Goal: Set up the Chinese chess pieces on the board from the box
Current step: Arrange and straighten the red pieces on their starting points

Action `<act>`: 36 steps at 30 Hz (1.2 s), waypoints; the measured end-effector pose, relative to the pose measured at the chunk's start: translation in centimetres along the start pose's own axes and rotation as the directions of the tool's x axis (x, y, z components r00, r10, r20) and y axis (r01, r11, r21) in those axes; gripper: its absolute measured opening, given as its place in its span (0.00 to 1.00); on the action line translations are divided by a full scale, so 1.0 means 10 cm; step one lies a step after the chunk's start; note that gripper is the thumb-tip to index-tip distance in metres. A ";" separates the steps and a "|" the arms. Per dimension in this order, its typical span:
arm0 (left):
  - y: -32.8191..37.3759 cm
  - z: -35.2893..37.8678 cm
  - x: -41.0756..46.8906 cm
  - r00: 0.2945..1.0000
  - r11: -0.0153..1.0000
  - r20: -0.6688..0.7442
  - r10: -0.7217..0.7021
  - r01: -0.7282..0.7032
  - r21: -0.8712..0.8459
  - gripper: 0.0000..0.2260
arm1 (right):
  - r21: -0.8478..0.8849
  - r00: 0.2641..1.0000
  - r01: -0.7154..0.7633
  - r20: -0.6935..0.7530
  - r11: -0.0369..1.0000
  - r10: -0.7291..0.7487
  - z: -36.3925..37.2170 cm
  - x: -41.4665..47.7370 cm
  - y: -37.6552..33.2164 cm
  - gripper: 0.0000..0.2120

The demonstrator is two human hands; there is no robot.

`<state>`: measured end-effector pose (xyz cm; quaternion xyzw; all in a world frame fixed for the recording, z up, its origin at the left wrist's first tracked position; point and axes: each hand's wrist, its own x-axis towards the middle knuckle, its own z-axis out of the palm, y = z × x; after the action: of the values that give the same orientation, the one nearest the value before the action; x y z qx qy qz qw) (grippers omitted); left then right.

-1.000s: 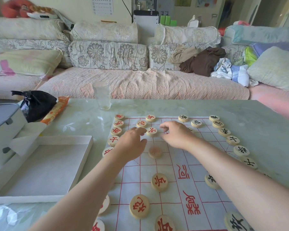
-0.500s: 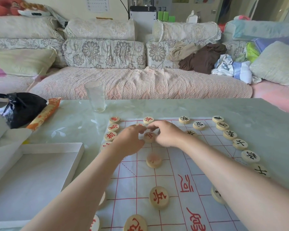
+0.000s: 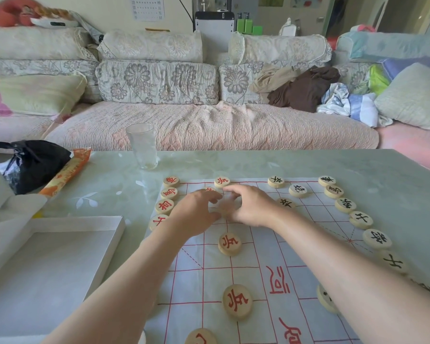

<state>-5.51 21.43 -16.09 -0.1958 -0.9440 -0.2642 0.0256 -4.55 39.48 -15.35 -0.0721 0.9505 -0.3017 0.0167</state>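
The white cloth board (image 3: 258, 247) with red lines lies on the pale green table. My left hand (image 3: 196, 211) and my right hand (image 3: 252, 207) meet over the board's far middle, fingertips curled round one blurred piece (image 3: 225, 207) between them. Red pieces line the left edge (image 3: 164, 206). One red soldier (image 3: 222, 182) sits at the far edge just beyond my fingers; two more (image 3: 229, 243) (image 3: 236, 301) lie nearer me. Black pieces run down the right edge (image 3: 361, 219). The white box tray (image 3: 60, 269) lies left of the board, its visible part bare.
A clear glass (image 3: 142, 145) stands beyond the board's far left corner. A black bag (image 3: 35, 162) and an orange packet (image 3: 65, 172) lie at the table's far left. A sofa with cushions and clothes runs behind the table.
Both hands have drawn together around the one piece at the far middle, which now looks blurred. The left forefinger no longer points at it alone.
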 end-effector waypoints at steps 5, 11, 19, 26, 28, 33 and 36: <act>0.04 0.04 0.01 1.000 0.997 -0.007 -0.026 0.026 -0.076 0.16 | -0.018 1.000 0.004 -0.023 1.000 -0.005 0.03 0.01 0.00 0.29; 0.06 0.05 0.04 1.000 0.995 0.007 -0.029 0.029 -0.093 0.19 | -0.018 0.999 -0.002 -0.044 1.000 0.002 0.03 0.03 0.02 0.26; 0.03 -0.13 0.13 0.998 0.995 -0.008 -0.062 0.061 -0.074 0.16 | 0.129 0.996 -0.067 -0.058 0.989 0.075 -0.11 0.06 0.04 0.20; -0.01 -0.26 0.56 0.985 0.990 -0.107 -0.139 0.136 -0.037 0.16 | -0.061 0.984 -0.117 -0.145 0.991 0.108 -0.13 0.38 0.05 0.23; -0.03 -0.22 0.70 0.989 0.991 -0.080 -0.128 0.124 -0.050 0.18 | -0.100 0.986 -0.128 -0.116 0.987 0.116 -0.14 0.52 0.02 0.26; -0.08 -0.09 0.89 0.985 0.984 0.025 -0.171 0.172 -0.054 0.18 | -0.130 0.996 -0.087 -0.014 0.988 0.086 -0.13 0.76 -0.01 0.29; -0.12 -0.04 0.92 0.980 0.980 0.058 -0.191 0.193 -0.041 0.19 | -0.133 0.999 -0.053 -0.001 0.990 0.053 -0.13 0.83 0.01 0.31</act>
<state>-14.46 23.51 -14.96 -0.1113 -0.9525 -0.2818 -0.0298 -12.85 39.11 -14.25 -0.0480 0.9701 -0.2369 0.0209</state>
